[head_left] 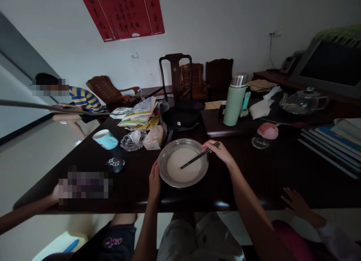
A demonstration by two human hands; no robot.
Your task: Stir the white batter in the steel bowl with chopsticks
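A metal bowl holding pale batter sits on the dark table in front of me. My left hand rests against the bowl's left rim, fingers curved along its side. My right hand is closed on dark chopsticks, whose tips dip into the batter from the right.
Another person's hand lies on the table's near right edge; a person's arm reaches in at lower left. A blue mug, glass dish, tissue pack, green thermos, pink-lidded glass, glass teapot and books crowd the table.
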